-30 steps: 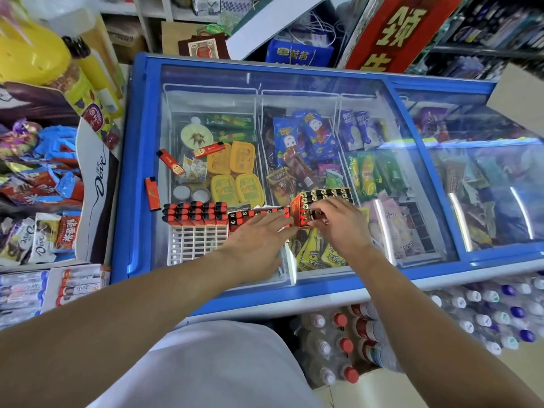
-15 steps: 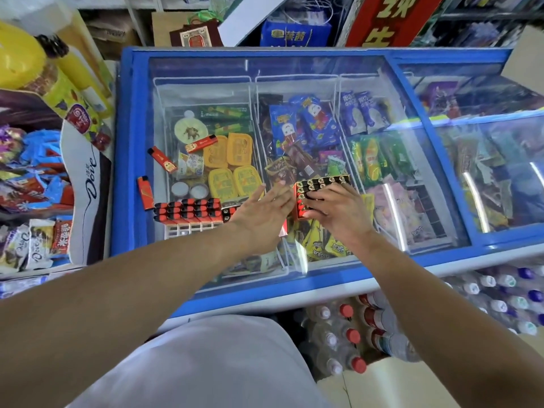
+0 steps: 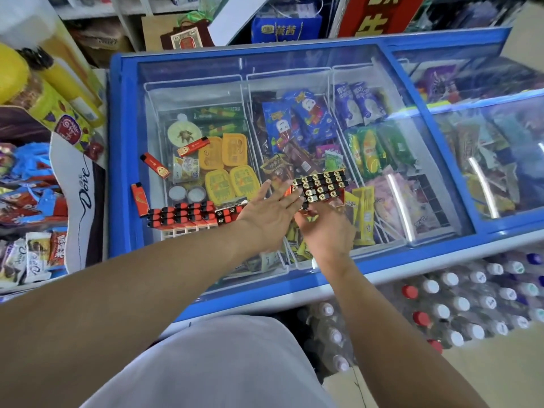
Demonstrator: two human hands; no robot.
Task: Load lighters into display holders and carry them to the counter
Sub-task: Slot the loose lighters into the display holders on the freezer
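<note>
The loaded display holder (image 3: 319, 189) sits up off the freezer lid (image 3: 294, 69), just beyond both hands, its long axis running left to right with the right end a little farther away. The right hand (image 3: 328, 234) is under its near edge, fingers curled up around the holder's near side and carrying it, so this is the hand that has the weight. The left hand (image 3: 269, 214) comes in from the left with fingers straight and spread, its fingertips laid against the holder's left end, steadying and not gripping. Any lift or carry looks to turn on that pairing: the holder lies ahead of the right hand and to the right of the left one, with the right hand nearer its middle. The holder itself is a red tray packed with rows of upright lighters, black caps with gold metal tops facing up, the rows appearing full. Well to the left on the glass lies a second holder (image 3: 182, 214), a white grid with red-and-black lighters laid across it, untouched by either hand. Three loose lighters rest farther left on the lid: one red (image 3: 139, 199) by the blue frame, two more (image 3: 155, 165) (image 3: 192, 146) beyond it. Ice creams show through the glass below.
</note>
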